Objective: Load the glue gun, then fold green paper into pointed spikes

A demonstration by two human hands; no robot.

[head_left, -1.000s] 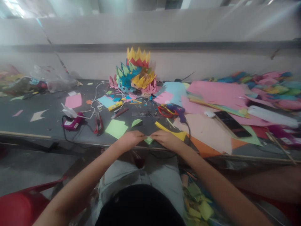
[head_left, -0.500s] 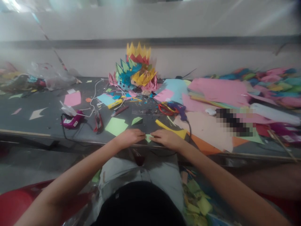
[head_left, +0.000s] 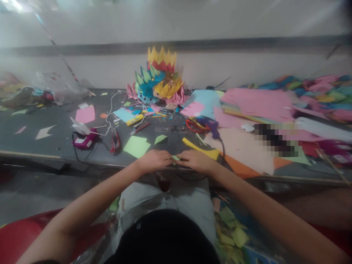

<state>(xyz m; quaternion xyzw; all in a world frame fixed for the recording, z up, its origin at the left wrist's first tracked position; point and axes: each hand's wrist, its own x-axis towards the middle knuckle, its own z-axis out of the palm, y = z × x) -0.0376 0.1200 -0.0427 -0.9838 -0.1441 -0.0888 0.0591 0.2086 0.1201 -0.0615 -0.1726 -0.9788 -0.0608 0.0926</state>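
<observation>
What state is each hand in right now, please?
Left hand: closed, holding the small green paper.
Right hand: closed, holding the same paper's other side.

Black top [head_left: 165, 242] bears one small pale mark [head_left: 139, 226], illegible at this size; dark sleeve edge [head_left: 45, 261] shows high on left arm [head_left: 99, 198], trousers [head_left: 189, 200] are pale grey, creased, and left hand [head_left: 154, 160] and right hand [head_left: 198, 161] are bare.

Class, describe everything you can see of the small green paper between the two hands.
The small green paper is pale and looks thin. Only a sliver shows, so its full outline and any folds cannot be made out. It is at the near edge of the dark table, between the fingertips of the left hand and right hand, which hide its sides.
</observation>
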